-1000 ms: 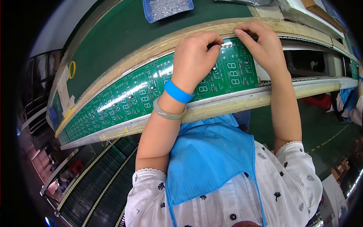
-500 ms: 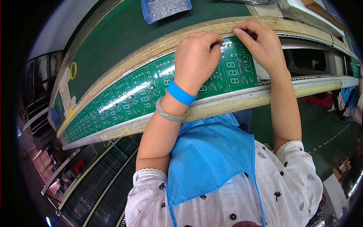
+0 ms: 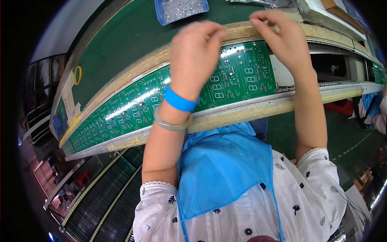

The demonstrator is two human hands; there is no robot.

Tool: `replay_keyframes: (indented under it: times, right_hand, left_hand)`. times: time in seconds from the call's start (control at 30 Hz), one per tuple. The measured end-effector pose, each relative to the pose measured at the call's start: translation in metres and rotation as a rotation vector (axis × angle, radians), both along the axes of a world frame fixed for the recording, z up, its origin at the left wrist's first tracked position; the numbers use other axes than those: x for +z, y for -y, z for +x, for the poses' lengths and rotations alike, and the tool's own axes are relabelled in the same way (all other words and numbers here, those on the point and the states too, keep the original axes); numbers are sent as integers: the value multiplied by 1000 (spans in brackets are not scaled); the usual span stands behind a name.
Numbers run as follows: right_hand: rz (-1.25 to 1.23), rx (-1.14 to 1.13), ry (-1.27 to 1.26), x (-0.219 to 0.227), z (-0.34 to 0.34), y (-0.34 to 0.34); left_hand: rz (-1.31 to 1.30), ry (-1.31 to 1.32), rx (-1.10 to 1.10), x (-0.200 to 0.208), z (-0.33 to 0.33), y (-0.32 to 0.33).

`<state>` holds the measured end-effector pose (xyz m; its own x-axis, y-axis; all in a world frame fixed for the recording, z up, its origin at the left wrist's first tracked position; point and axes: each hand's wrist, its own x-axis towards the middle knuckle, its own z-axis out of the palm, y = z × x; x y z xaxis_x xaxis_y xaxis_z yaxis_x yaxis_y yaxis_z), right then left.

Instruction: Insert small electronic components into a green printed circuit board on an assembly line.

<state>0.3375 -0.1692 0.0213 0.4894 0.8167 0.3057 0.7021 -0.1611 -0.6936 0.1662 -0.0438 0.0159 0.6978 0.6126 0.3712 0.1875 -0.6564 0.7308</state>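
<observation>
A long row of green circuit boards (image 3: 238,82) with white digit outlines lies between the rails of a track. My left hand (image 3: 193,58), smeared by motion, is over the boards with its fingers drawn together near the far wooden rail (image 3: 240,33). Thumb and forefinger of my right hand (image 3: 286,42) come together in a pinch above that same rail, past the right end of the boards. Anything held in either pinch is too small or hidden to make out. Some boards lie hidden beneath my left hand and wrist.
A blue bin (image 3: 161,15) of small clear parts stands on the green table (image 3: 133,38) beyond the rail. A yellow ring (image 3: 78,75) lies at the left. The taped near rail (image 3: 242,111) runs before my body. Black slotted racks (image 3: 109,193) stand lower left.
My left hand has moved left and slightly away from me, off the board. My right hand has lifted slightly and shifted right. The boards sit slightly farther right in view.
</observation>
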Motion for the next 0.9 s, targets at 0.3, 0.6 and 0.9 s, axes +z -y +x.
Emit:
replay_keyframes:
  times: [0.3,0.6,0.9]
  right_hand:
    - [-168,200,630,46,-21,-118]
    - [-285,94,832,14,-32,-157]
    - [-22,135,434,30,-27,-138]
  left_hand:
    - [707,-388,184,22,15,-100]
    - [647,-316,167,15,16,-107]
    - [225,16,143,28,12,-94]
